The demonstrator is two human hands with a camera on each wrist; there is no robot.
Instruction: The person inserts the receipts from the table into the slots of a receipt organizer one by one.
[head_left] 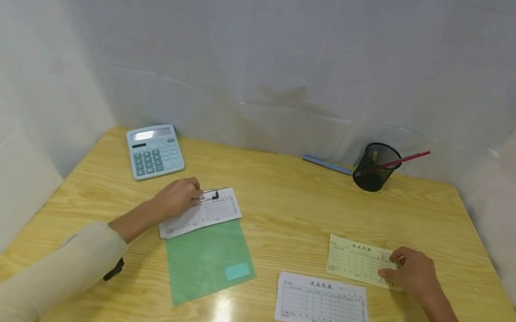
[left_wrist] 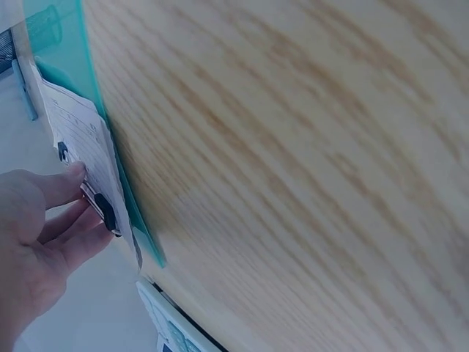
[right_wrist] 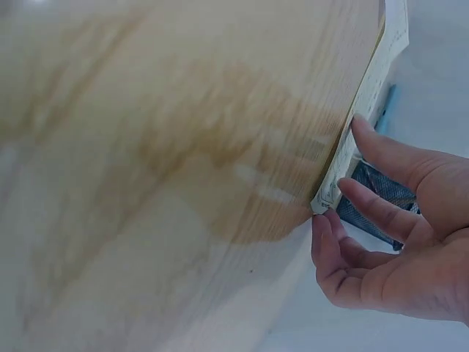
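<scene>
My left hand (head_left: 178,197) grips the metal wire clip (head_left: 209,195) of a green clipboard (head_left: 204,266). In the left wrist view, the thumb lies on one side of the clip, between its black ends, with the fingers curled behind. White printed forms (head_left: 224,209) lie under the clip across the board's upper part. At the right end of a yellow printed form (head_left: 349,259), my right hand (head_left: 416,273) touches the paper with spread thumb and index fingertips. The right wrist view has its other fingers bent at the form's end. A separate white form (head_left: 323,304) lies nearer the front.
Behind the left hand sits a light blue calculator (head_left: 154,152). A black mesh pen cup (head_left: 375,169) with a red pencil (head_left: 407,158) stands at the back right, beside a blue stick-shaped item (head_left: 326,164). Pale sheeting (head_left: 277,44) walls the wooden table (head_left: 282,199) at back and sides.
</scene>
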